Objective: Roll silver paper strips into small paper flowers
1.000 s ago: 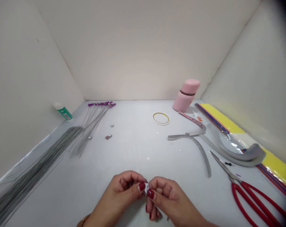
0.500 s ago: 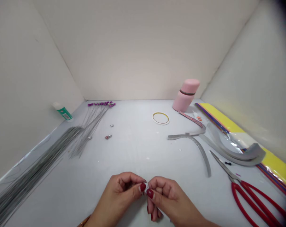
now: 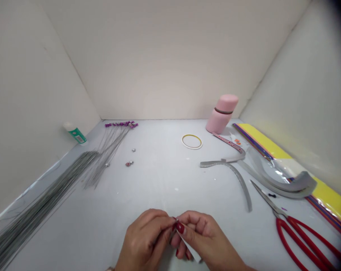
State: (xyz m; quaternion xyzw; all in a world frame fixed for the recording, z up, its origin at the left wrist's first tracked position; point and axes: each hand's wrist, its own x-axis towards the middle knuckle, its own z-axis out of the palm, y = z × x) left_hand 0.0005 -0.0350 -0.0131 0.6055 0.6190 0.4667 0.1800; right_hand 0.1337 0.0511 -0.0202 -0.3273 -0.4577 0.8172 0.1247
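Our left hand and right hand met low over the bench, wrists angled in, fingers curled. Both grips clenched: R thumb pressed a white paper strip against the fingers, L fingertips closed at its upper end. Strip ran diag. down-right btwn hands, just above bench. Red-handled scissors and grey paper strips lay well to R.
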